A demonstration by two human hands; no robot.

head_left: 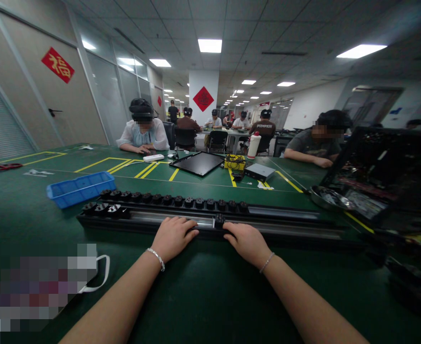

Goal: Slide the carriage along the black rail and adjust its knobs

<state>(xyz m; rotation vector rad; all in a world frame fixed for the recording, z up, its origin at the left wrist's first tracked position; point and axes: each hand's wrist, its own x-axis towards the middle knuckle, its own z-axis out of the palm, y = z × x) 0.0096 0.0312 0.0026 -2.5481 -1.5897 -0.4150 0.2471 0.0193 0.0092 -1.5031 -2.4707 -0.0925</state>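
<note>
A long black track [142, 220] with a shiny metal channel lies across the table in front of me. My left hand [173, 237] rests on its near edge, fingers spread and holding nothing. One small black module [219, 220], resembling a socket adapter, sits in the channel between my hands. The fingertips of my right hand [248, 242] touch or nearly touch its right side, with thumb and index finger apart. Several similar modules, some with metal prongs [113, 209], stand at the track's left end. Behind, a second black track [285, 212] carries a row of round black modules [167, 200].
A blue plastic bin [81, 188] stands behind the track's left end. Farther back lie a flat black panel [198, 163], a yellow box [235, 162] and a grey box [259, 171]. A metal bowl [327, 198] and an open black case [385, 186] are at right. Two people sit opposite.
</note>
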